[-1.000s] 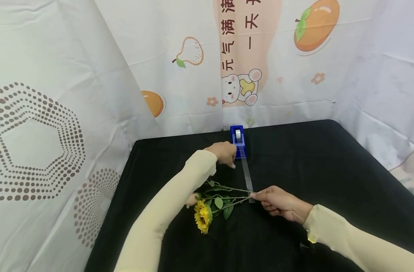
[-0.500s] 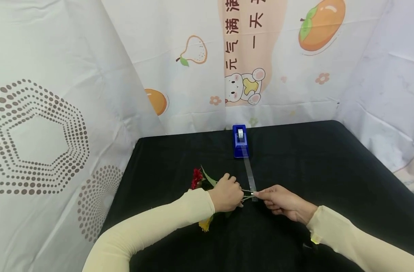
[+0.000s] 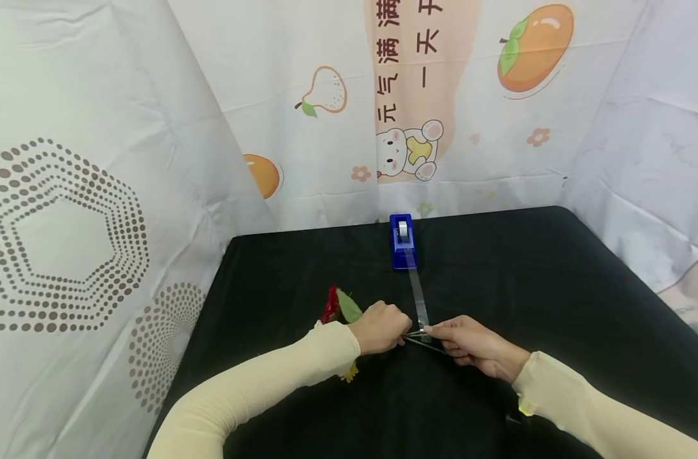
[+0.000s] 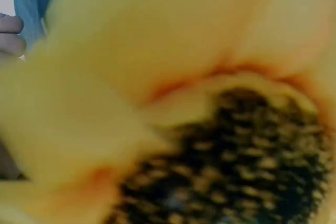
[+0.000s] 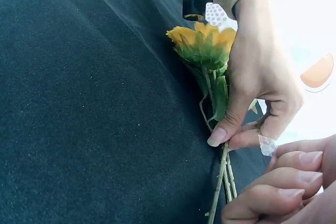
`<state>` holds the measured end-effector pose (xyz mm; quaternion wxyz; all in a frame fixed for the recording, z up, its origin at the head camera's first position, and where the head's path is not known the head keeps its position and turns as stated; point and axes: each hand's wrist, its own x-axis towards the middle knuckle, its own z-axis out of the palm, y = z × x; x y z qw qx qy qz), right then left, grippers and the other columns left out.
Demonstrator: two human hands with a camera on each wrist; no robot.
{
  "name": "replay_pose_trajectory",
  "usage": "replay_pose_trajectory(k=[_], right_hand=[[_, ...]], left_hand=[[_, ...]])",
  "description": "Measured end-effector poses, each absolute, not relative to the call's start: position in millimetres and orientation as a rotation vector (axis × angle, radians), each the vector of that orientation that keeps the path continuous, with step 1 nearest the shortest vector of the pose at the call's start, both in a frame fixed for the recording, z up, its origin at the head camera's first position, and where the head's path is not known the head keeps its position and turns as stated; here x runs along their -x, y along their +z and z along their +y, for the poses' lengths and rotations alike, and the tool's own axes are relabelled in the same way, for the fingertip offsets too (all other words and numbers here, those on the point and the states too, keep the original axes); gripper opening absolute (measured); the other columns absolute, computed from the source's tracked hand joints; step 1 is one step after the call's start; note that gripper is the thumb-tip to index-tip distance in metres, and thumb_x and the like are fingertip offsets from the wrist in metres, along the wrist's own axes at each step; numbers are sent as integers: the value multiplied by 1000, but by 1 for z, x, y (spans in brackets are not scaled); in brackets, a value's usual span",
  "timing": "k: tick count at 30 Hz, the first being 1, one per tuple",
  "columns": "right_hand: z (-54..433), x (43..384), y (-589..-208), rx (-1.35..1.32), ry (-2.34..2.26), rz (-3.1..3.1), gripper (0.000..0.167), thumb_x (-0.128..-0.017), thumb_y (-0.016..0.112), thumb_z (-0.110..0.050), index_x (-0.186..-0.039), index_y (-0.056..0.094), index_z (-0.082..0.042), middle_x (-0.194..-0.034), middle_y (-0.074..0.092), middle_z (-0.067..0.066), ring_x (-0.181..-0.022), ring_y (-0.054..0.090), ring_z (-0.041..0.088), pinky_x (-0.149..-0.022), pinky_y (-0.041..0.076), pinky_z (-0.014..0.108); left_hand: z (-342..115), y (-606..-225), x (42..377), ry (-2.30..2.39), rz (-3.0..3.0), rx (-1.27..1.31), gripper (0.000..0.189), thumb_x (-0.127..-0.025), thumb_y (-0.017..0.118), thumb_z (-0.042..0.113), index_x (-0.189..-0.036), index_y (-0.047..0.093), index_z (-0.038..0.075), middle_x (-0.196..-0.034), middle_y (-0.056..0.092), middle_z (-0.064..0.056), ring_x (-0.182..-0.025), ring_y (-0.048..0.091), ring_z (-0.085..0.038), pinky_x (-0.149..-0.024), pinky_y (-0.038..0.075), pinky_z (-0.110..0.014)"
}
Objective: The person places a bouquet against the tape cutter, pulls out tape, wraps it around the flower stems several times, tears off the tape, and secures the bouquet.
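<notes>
My left hand (image 3: pixel 378 327) grips a small bunch of artificial flower stems (image 5: pixel 224 174) between thumb and fingers, just below the leaves. A yellow sunflower (image 5: pixel 202 45) and a red flower (image 3: pixel 329 306) stick out past that hand; the sunflower fills the left wrist view, blurred. Facing it, my right hand (image 3: pixel 477 344) pinches the lower stems, its other fingers curled. One stem slants below its fingertips. By those fingertips lies the end of a clear tape strip (image 3: pixel 417 293), drawn out from a blue tape dispenser (image 3: pixel 403 242).
Black cloth covers the table (image 3: pixel 498 274). The dispenser stands near its back edge, in front of a printed white curtain (image 3: pixel 326 146). A small dark shiny item (image 3: pixel 515 419) lies below the right sleeve.
My left hand has come down from beside the dispenser to the stems and grips them. The flowers have turned, with the red one showing above. My right hand has stayed nearly in place.
</notes>
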<state>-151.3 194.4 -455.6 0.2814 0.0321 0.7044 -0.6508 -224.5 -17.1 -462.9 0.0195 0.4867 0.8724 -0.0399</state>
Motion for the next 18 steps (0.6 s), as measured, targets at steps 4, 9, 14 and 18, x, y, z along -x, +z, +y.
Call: replay_pose_trajectory(k=[4, 9, 14, 18], right_hand=[[194, 151, -456, -91, -1744, 1888, 31, -103, 63, -30, -79, 60, -12, -56, 35, -7, -48, 28, 7, -48, 28, 23], [192, 152, -458, -83, -1742, 1898, 34, -104, 63, -30, -74, 56, -14, -56, 35, -7, -48, 28, 6, -48, 28, 22], [188, 153, -459, -65, -1739, 1907, 33, -104, 63, -30, -75, 57, -13, -56, 35, -7, -47, 27, 6, -47, 28, 22], [183, 153, -460, -60, -1737, 1919, 37, -104, 62, -30, -72, 53, -15, -56, 34, -7, -47, 27, 6, -47, 28, 22]], left_hand=[[-19, -464, 224, 47, 2698, -1491, 18, -95, 77, 23, -77, 75, 19, -69, 68, 9, -57, 55, 0, -55, 44, -19], [-22, -467, 220, 38, 2718, -1525, 17, -97, 74, 19, -80, 74, 19, -75, 70, 7, -65, 63, -3, -60, 46, -22], [-24, -470, 217, -68, 2745, -1555, 14, -97, 73, 19, -83, 72, 19, -77, 67, 5, -69, 61, -10, -62, 43, -29], [-25, -470, 214, -174, 2758, -1630, 15, -93, 73, 13, -79, 71, 19, -76, 65, 3, -68, 57, -14, -62, 42, -30]])
